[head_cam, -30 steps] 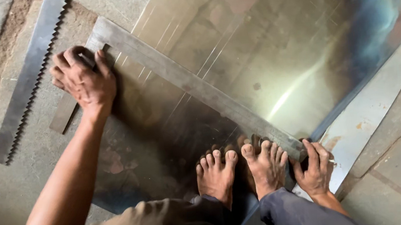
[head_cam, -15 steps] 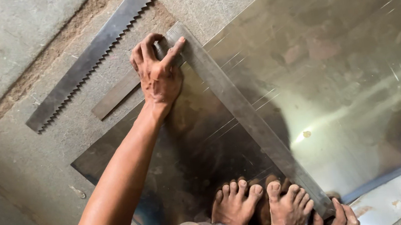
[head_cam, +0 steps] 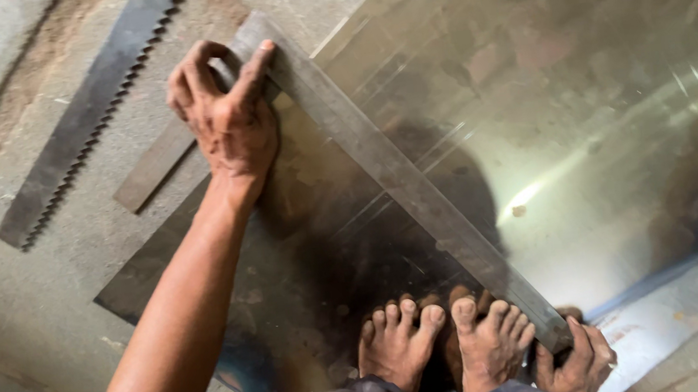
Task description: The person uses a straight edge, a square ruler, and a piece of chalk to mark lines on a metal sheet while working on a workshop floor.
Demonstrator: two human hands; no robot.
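A large shiny metal sheet (head_cam: 546, 77) lies on the concrete floor. A long flat metal straightedge (head_cam: 399, 173) lies diagonally across it. My left hand (head_cam: 226, 118) presses down on the far end of the straightedge, fingers curled over it and the index finger stretched along its edge. My right hand (head_cam: 580, 362) grips the near end at the sheet's lower edge. Both my bare feet (head_cam: 445, 347) stand on the sheet right beside the straightedge.
A long toothed saw blade (head_cam: 85, 108) lies on the floor at upper left. A short flat metal bar (head_cam: 155, 165) sticks out from under my left hand. A lighter sheet strip (head_cam: 686, 306) lies at lower right.
The view has swung and closed in on my left hand. That hand's fingers have curled tighter on the straightedge's far end. My right hand stays at the near end.
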